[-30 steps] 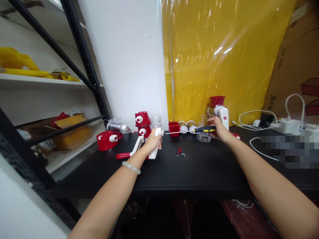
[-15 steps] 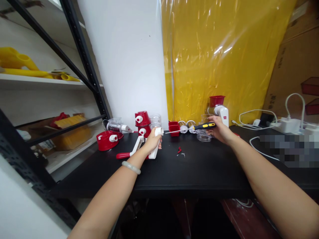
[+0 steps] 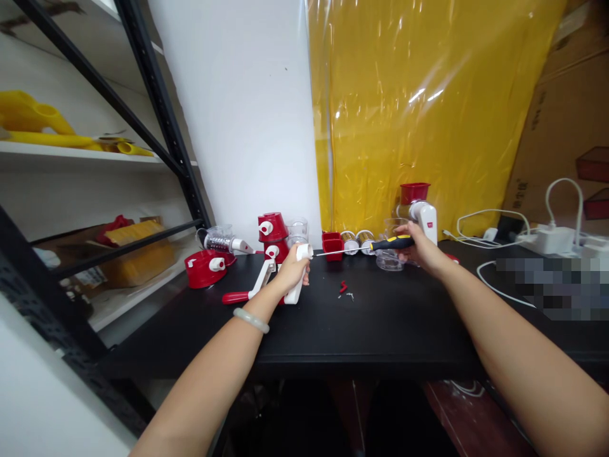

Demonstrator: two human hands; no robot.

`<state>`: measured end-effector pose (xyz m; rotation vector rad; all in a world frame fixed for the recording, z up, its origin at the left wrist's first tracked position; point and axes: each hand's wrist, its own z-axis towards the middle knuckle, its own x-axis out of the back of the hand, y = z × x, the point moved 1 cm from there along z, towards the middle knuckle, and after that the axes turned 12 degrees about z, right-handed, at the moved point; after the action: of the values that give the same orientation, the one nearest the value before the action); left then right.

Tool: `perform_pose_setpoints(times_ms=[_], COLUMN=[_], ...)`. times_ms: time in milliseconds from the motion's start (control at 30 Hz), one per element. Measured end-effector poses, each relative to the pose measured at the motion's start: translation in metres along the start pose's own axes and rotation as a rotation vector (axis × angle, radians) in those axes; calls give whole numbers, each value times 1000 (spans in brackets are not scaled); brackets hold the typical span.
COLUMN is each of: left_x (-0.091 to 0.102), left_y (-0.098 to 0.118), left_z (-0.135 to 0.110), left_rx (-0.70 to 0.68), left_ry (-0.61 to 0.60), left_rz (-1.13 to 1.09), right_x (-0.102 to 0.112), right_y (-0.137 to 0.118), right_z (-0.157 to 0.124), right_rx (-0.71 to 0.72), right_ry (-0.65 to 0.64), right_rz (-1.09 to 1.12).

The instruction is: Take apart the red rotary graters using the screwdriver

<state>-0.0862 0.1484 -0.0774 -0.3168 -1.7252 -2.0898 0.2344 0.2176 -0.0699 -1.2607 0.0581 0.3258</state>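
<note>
My left hand [image 3: 291,271] is closed around the white body [image 3: 293,294] of what looks like a rotary grater, its round opening facing right. My right hand [image 3: 421,251] grips a black-and-yellow screwdriver [image 3: 392,243] by the handle. The long thin shaft points left, level, with its tip at the opening of the white body; how deep the tip sits is hard to see. Beside my left wrist lies a white crank with a red handle [image 3: 235,297], partly hidden by the hand. Between my hands, a small red part [image 3: 343,287] and tiny screws [image 3: 350,296] lie on the black table [image 3: 361,336].
Red grater bases [image 3: 204,270] and stacked red parts [image 3: 272,228] stand at the left back. Red hoppers [image 3: 332,245] and drum blades [image 3: 351,242] line the wall. An assembled grater [image 3: 415,193] is behind my right hand. White cables [image 3: 504,289] and chargers lie right.
The screwdriver handle has turned about its axis, showing less yellow on its side. My right fingers have shifted slightly on it. My left hand and the white body hold still.
</note>
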Motion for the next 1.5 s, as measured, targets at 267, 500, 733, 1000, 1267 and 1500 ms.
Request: perform_pose_setpoints(times_ms=[267,500,733,1000,1267,1500], left_x=[2,0,2,0,1,0], left_y=[-2,0,0,1,-3,1], left_z=[3,0,1,-1,2,-1], left_rx=[-18,-4,-8,5,-19,3], left_ry=[22,5,30,7,11,-3], left_rz=[1,6,10,27,11,19], right_x=[-1,1,2,-4,3,-3], right_y=[-1,3,3,-2,4,-2], right_z=[-5,1,-1,-2,0,-3], right_rx=[60,-8,121,60,129,56], right_ry=[-46,8,-7,19,41,-11], right_rz=[12,-18,-118,99,-145,111])
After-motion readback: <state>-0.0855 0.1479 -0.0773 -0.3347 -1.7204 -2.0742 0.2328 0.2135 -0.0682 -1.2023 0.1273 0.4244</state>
